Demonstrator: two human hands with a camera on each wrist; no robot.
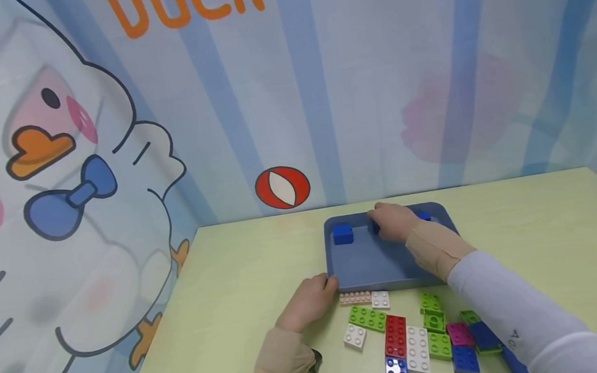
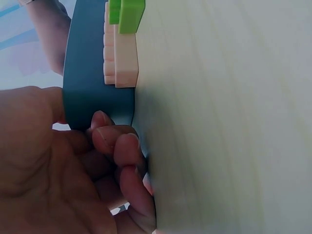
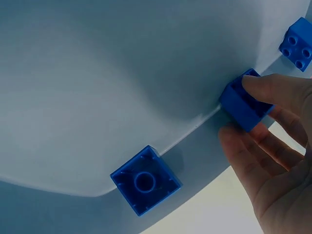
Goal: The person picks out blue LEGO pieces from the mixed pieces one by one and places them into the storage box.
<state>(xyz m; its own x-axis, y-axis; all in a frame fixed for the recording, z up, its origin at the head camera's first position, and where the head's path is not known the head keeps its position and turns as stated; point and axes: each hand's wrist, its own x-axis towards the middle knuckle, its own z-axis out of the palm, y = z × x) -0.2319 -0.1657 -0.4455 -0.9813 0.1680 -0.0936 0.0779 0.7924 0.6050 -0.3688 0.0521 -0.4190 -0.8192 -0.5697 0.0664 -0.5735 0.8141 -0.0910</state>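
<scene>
A blue-grey tray (image 1: pixel 371 265) lies on the table. My left hand (image 1: pixel 310 300) grips its near left corner; in the left wrist view the thumb is over the rim and the curled fingers (image 2: pixel 129 151) are against the outer wall. Inside the tray, at its far side, my right hand (image 1: pixel 395 221) pinches a blue toy brick (image 3: pixel 239 108) between thumb and fingers. In the right wrist view another blue brick (image 3: pixel 145 181) shows its hollow underside, and a third blue brick (image 3: pixel 299 45) shows studs. The head view mostly hides the held brick behind the hand.
Several loose toy bricks lie in front of the tray: a peach brick (image 1: pixel 355 298) close to its wall, a red brick (image 1: pixel 395 336), a white brick (image 1: pixel 418 348), green bricks (image 1: pixel 439 345) and a pink brick (image 1: pixel 459 333). A printed cloth (image 1: pixel 375 88) hangs behind the table.
</scene>
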